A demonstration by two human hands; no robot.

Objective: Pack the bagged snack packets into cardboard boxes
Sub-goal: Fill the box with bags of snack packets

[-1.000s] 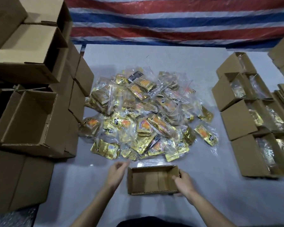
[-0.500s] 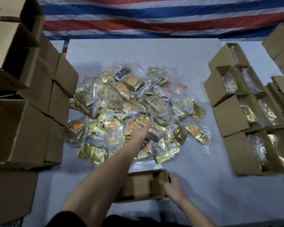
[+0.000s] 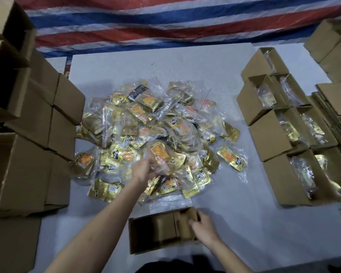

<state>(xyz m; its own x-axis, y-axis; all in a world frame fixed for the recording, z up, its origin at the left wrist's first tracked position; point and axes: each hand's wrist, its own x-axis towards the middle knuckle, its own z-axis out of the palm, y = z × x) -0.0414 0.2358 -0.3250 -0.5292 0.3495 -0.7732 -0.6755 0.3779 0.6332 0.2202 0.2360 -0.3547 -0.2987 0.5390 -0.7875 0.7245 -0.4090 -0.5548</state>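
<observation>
A heap of clear bags with gold and orange snack packets (image 3: 156,134) lies in the middle of the grey table. My left hand (image 3: 146,169) reaches into the near side of the heap and grips one bagged packet (image 3: 161,154), lifting its end. An open, empty cardboard box (image 3: 158,231) lies close to me at the table's front. My right hand (image 3: 203,226) holds the box's right end, fingers curled over its edge.
Open boxes with bagged packets inside (image 3: 291,134) stand in rows on the right, beside flat cardboard (image 3: 331,123). Stacked empty boxes (image 3: 37,125) crowd the left side. A striped tarp (image 3: 165,20) lies beyond the table's far edge.
My left hand left the box, reached forward into the heap and took hold of a bagged packet. My right hand stayed on the box's right end.
</observation>
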